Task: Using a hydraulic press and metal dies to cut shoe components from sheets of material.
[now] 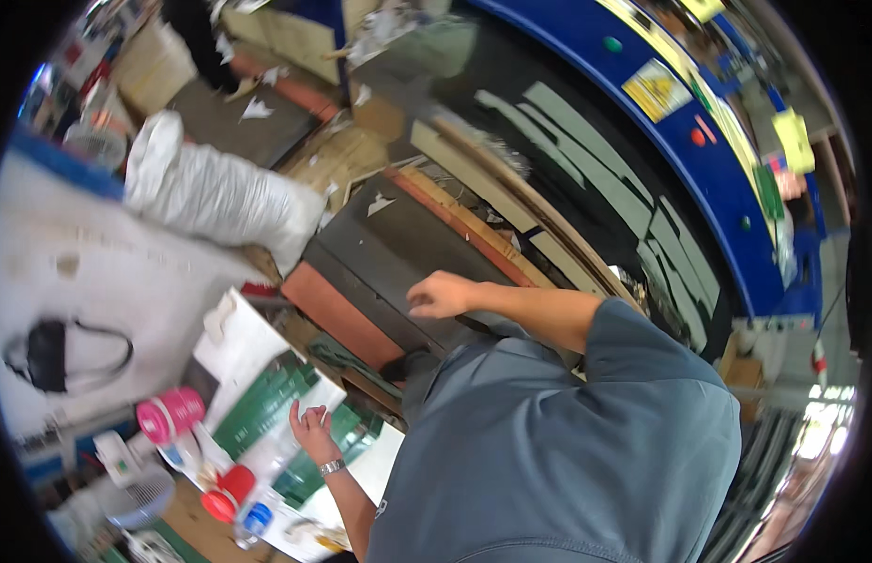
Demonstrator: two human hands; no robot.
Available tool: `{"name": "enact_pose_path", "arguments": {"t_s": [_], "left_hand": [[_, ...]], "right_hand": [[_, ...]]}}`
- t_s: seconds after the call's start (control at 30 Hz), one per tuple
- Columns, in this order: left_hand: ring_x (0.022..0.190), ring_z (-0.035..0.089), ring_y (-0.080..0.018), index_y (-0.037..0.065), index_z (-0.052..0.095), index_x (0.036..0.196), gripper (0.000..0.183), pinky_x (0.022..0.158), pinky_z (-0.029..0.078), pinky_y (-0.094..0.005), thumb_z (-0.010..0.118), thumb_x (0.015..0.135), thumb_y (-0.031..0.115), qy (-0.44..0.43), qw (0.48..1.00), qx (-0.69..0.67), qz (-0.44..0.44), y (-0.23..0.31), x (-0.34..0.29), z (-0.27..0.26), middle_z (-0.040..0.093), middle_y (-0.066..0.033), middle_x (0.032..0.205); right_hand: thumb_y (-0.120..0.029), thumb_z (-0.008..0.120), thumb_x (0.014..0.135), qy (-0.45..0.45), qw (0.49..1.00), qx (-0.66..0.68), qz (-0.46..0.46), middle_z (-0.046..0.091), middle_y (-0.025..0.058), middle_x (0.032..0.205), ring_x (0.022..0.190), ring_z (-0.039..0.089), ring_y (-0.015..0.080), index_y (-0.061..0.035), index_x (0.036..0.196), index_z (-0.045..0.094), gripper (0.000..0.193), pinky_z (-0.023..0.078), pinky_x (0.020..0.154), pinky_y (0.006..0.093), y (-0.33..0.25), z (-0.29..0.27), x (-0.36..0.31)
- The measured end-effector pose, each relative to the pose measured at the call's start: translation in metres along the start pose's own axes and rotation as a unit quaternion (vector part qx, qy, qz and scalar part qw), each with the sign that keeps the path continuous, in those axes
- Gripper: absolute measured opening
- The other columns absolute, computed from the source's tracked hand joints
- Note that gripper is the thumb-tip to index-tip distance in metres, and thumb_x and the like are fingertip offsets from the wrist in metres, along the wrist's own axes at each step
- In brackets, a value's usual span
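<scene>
My left hand (pixel 312 433), with a metal-band watch (pixel 332 466) at the wrist, hangs over a white table (pixel 263 347). Its index finger is stretched out and the others are bent apart, with nothing seen between them. Green stacked pieces (pixel 265 402) lie on the table right beside that hand. Across my front reaches my right arm; my right hand (pixel 440 295) is loosely closed above a dark grey bench surface (pixel 361 281), and no object shows in it. Its fingertips are slightly blurred.
A blue-framed machine (pixel 633 108) carries long pale strips (pixel 586 159) on its black bed. A stuffed white sack (pixel 225 192) lies at left. Near the white table's edge stand a pink container (pixel 170 415), a red cup (pixel 228 493), a water bottle (pixel 255 523) and a fan (pixel 136 497).
</scene>
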State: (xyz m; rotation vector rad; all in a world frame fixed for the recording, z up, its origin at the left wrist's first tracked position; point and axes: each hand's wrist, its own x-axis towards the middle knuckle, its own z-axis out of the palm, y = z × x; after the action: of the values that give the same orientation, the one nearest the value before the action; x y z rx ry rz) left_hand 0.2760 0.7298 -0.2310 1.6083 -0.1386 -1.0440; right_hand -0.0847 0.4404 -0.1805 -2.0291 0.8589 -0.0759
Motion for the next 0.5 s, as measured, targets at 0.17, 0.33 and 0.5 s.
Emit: {"name": "enact_pose_path", "arguments": {"t_s": [0.17,0.33,0.5], "left_hand": [[0.079,0.067,-0.0118,0.006,0.058,0.143,0.035,0.079,0.060,-0.0291,0.062,0.111,0.020,-0.183,0.981,0.061,0.023,0.050,0.028,0.177,0.063,-0.0001,0.083],[0.072,0.066,-0.0088,0.005,0.062,0.137,0.031,0.073,0.057,-0.0260,0.061,0.112,0.023,-0.279,0.942,0.179,0.055,0.072,0.018,0.367,0.064,0.0008,0.078],[0.091,0.070,-0.0160,0.008,0.063,0.139,0.035,0.083,0.060,-0.0332,0.063,0.110,0.027,-0.362,0.883,0.278,0.112,0.095,0.027,0.535,0.068,-0.0013,0.092]], "right_hand": [[-0.028,0.079,0.097,0.326,0.921,0.180,0.114,0.078,0.0101,0.093,0.084,0.075,0.0154,-0.0021,0.112,0.076,0.031,0.060,0.080,0.0329,0.062,-0.094,-0.143],[-0.021,0.076,0.100,0.510,0.784,0.337,0.105,0.078,0.0048,0.095,0.084,0.071,0.0118,-0.0016,0.111,0.076,0.023,0.058,0.077,0.0299,0.137,-0.136,-0.265],[-0.025,0.075,0.101,0.687,0.573,0.406,0.188,0.078,0.0089,0.103,0.091,0.076,0.0174,-0.0006,0.119,0.072,0.030,0.062,0.081,0.0322,0.221,-0.176,-0.435]]}}
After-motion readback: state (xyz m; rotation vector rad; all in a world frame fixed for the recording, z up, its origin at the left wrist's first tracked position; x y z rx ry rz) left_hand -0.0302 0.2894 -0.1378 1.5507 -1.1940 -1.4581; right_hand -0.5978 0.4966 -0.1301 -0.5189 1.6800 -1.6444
